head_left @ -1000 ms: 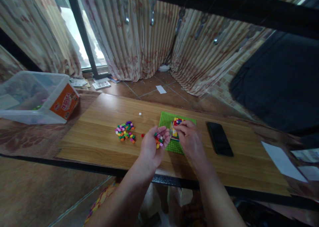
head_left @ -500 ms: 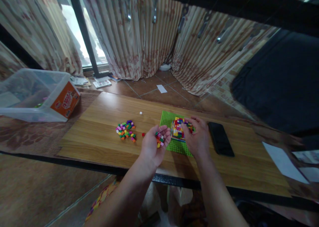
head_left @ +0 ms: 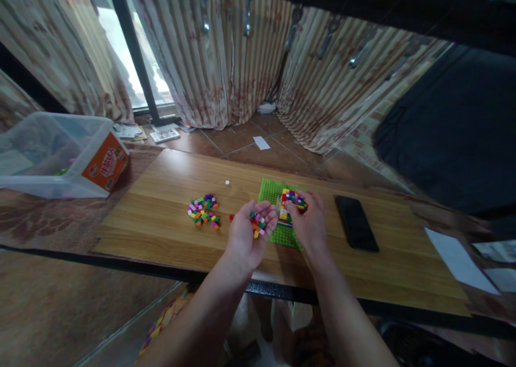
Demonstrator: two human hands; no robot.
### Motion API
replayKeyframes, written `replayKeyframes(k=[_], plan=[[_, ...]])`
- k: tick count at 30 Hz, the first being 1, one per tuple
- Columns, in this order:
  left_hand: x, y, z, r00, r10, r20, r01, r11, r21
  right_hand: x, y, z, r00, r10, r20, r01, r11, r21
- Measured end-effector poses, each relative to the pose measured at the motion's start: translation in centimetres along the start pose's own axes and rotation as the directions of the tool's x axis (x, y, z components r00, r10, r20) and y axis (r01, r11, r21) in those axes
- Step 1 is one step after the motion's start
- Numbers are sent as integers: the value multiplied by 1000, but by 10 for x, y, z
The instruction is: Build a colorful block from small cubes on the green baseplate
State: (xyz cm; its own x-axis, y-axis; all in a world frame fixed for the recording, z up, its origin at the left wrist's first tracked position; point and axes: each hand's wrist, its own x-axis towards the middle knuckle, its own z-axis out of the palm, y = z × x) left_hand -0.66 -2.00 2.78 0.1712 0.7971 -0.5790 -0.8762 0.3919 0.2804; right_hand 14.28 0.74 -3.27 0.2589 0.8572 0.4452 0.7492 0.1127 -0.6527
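My left hand is palm up and cupped, holding several small coloured building bricks on its fingers and palm. Just to its right, a multicoloured block built of bricks sits on a green studded baseplate. My right hand reaches over the block's right side, thumb and fingers bent together on top. Whatever is between those fingertips is hidden. A loose pile of small bricks lies left of my left hand. One red brick lies close by that hand, and a white brick farther back.
A black phone lies right of the baseplate on the wooden board. At the far left stands a clear plastic bin with an orange label. White paper lies at the right. Striped curtains hang behind.
My right hand has shifted left across the block, its thumb now farther over the top. My left hand with its bricks is nearly still.
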Motion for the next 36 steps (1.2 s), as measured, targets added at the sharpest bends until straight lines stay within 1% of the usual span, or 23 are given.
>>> replayKeyframes(k=[5,7,9,11,12,13,16,18,19,21,26,29,31,33,35,36], plan=[[-2,3,0,999,-8,43,8,1000,10,1,-2,0,1000,12,24,-12,1000,13],[-3,4,0,998,-13,63,12,1000,11,0,-6,-4,1000,1,7,-1,1000,3],[-3,4,0,997,-13,71,12,1000,10,-2,-15,-12,998,-46,-47,46,999,-10],[-4,4,1,997,-10,74,10,1000,3,-3,-28,-22,986,-141,-84,142,990,10],[-4,4,2,997,-12,80,12,1000,-3,-4,-34,-26,979,-197,-52,199,978,58],[-4,4,2,996,-13,88,14,1000,-9,-5,-41,-30,965,-260,24,256,960,117],[-5,5,2,994,-20,111,22,999,-23,-6,-55,-37,888,-393,238,339,910,238],[-5,6,1,993,-28,118,31,999,-28,-7,-59,-37,849,-421,320,355,902,246],[-5,6,1,992,-34,122,38,999,-30,-7,-60,-37,839,-422,344,357,903,237],[-5,7,0,990,-46,133,51,998,-32,-7,-59,-36,834,-417,360,362,908,214],[-6,5,2,987,-57,150,65,997,-47,-7,-56,-32,858,-405,316,361,913,192],[-3,3,2,994,-28,108,34,998,-57,-6,-54,-32,893,-368,259,317,923,218],[-1,3,0,999,2,43,1,998,-60,-4,-50,-33,940,-280,195,227,940,255],[2,3,-1,999,23,-30,-25,998,-56,-2,-44,-34,980,-154,123,112,949,295],[3,3,-2,997,28,-67,-31,999,-45,1,-37,-35,994,-72,80,43,948,316],[3,3,-3,997,24,-70,-26,999,-36,2,-34,-35,995,-65,76,38,948,315]])
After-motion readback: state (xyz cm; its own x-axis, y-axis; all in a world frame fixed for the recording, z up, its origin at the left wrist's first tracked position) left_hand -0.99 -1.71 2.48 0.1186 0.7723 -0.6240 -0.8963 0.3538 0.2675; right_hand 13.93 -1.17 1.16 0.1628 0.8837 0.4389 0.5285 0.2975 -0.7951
